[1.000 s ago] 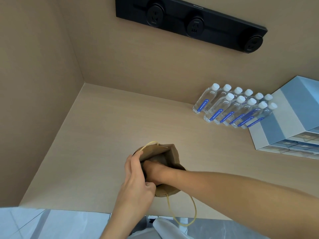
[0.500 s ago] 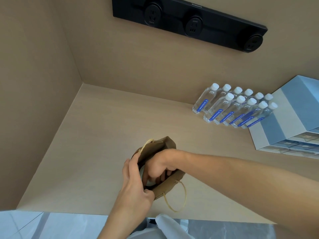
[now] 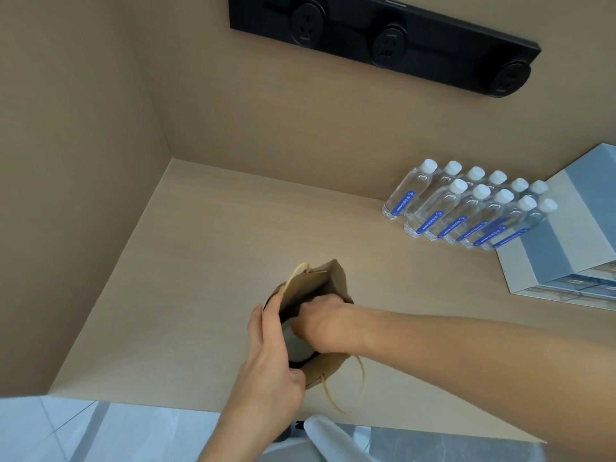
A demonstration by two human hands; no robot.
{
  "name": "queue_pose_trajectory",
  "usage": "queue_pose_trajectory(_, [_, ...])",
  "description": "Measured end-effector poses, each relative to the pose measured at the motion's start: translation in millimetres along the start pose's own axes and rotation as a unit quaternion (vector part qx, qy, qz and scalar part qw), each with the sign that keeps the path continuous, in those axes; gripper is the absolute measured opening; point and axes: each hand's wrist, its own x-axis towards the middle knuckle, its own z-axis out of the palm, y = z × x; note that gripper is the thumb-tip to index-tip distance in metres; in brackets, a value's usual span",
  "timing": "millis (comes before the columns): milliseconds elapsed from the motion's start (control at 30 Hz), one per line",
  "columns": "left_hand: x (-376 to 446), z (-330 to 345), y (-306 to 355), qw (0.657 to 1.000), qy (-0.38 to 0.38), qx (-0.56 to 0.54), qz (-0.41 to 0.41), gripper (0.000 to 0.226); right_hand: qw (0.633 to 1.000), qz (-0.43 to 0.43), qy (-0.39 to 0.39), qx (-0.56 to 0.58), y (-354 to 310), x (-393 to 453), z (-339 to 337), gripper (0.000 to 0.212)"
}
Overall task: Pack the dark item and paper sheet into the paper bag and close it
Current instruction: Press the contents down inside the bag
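A small brown paper bag with tan cord handles stands open on the pale wooden counter, near its front edge. My left hand pinches the bag's left rim and holds the mouth apart. My right hand reaches in from the right, its curled fingers tucked into the mouth and closed over a pale grey paper sheet that curves out of the opening. A dark shape shows just inside beside the sheet; the rest of the inside is hidden.
Several clear water bottles with white caps stand at the back right, next to a blue and white box. A black socket strip is on the back wall. A side wall closes the left. Something white lies below the counter edge.
My right hand was deep inside the bag, then lifted to its mouth, and the grey sheet came into sight. The bag turned and shifted a little; my left hand kept hold of the rim.
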Motion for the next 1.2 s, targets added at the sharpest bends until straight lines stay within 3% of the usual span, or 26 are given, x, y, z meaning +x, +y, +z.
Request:
queue_pose_trajectory(200, [-4, -1, 3, 0.999, -0.013, 0.043, -0.02, 0.102, 0.993, -0.01, -0.072, -0.088, 9, 10, 14, 0.031])
queue_pose_trajectory(601, [-5, 7, 16, 0.996, -0.034, 0.083, -0.021, 0.094, 0.974, 0.056, -0.22, -0.012, 12, 19, 29, 0.011])
queue_pose_trajectory(768, [-2, 10, 22, 0.996, -0.02, 0.092, -0.005, 0.09, 0.98, 0.041, -0.195, -0.012, 23, -8, 5, 0.009])
queue_pose_trajectory(868, [-1, 13, 23, 0.996, -0.016, 0.086, 0.016, 0.092, 0.991, 0.021, -0.097, -0.088, 28, -36, -13, 0.023])
queue_pose_trajectory(935, [1, 14, 22, 0.997, -0.021, 0.072, 0.025, 0.094, 0.995, 0.009, -0.06, -0.081, 32, -46, -20, 0.025])
queue_pose_trajectory(1068, [4, 18, 19, 0.998, -0.031, 0.032, 0.046, 0.097, 0.996, 0.024, -0.04, 0.079, 28, -41, -8, 0.021])
queue_pose_trajectory(1202, [3, 23, 17, 0.998, -0.024, 0.017, 0.053, 0.104, 0.971, 0.067, -0.02, 0.229, 19, -26, 28, 0.03])
